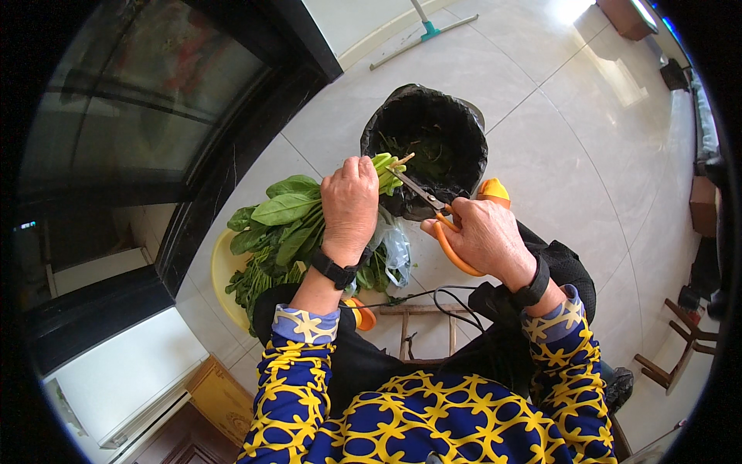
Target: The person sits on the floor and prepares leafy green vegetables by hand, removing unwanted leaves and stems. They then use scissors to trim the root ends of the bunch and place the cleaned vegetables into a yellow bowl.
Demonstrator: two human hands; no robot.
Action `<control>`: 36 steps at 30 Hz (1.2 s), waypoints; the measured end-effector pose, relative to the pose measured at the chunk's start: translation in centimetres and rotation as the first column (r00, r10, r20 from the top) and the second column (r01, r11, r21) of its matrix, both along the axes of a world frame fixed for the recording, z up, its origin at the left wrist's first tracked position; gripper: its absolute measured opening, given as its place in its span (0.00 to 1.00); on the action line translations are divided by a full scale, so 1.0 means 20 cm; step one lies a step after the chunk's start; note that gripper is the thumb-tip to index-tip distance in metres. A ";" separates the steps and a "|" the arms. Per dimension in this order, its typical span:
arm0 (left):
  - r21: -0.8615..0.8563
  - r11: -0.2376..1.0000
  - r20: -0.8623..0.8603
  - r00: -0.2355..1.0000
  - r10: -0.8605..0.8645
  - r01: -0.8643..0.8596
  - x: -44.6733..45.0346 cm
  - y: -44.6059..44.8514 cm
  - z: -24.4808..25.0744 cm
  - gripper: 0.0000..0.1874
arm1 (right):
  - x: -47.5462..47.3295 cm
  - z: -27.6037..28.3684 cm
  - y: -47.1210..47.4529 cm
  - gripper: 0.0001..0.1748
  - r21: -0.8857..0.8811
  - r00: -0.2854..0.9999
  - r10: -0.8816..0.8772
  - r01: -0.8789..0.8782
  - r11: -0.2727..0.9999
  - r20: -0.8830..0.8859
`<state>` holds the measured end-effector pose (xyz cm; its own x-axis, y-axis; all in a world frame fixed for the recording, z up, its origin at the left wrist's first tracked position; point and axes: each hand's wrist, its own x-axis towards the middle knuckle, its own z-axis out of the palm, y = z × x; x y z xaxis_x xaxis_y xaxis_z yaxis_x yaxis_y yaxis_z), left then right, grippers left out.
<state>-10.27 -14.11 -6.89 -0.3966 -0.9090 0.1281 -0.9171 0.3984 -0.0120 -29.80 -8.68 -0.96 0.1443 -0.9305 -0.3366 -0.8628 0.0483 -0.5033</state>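
My left hand [350, 203] grips a bunch of leafy greens [290, 210], stems pointing right and leaves hanging left. In my right hand [490, 235] is a pair of scissors [426, 197] with orange handles; the blade tips lie at the stem ends, by a pale root. Below the stems stands a bin lined with a black plastic bag [474, 136], with green scraps inside. A yellow basin [223, 264] at the left holds more greens, partly hidden by the bunch. Between my left wrist and the bin is a clear bluish plastic bag [397, 249] beside other leaves.
A squeegee or mop with a teal joint [430, 32] lies on the tiled floor beyond the bin. Dark-framed glass [168, 98] stands at the left. A wooden stool or frame [404, 333] and a dark cable [458, 290] are between my legs. Wooden furniture [678, 348] stands right.
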 end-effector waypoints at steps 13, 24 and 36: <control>-0.006 1.000 -0.016 1.000 0.008 -0.008 0.00 0.00 -0.02 0.16 | 0.02 0.00 -0.01 0.32 0.125 0.990 -0.066 0.050 0.991 0.124; 0.068 0.997 -0.030 0.999 0.037 -0.035 -0.01 -0.01 0.00 0.18 | 0.02 -0.03 0.00 0.32 0.091 0.986 -0.089 0.077 0.993 0.143; -0.064 0.997 -0.042 0.999 -0.035 0.032 -0.02 -0.01 -0.03 0.07 | 0.02 -0.04 0.00 0.31 0.087 0.970 -0.140 0.125 0.988 0.196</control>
<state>-10.73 -14.25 -7.50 -0.4196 -0.8849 0.2021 -0.9035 0.4287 0.0012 -29.38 -8.62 -1.80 0.0929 -0.9197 -0.3815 -0.7274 0.1990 -0.6568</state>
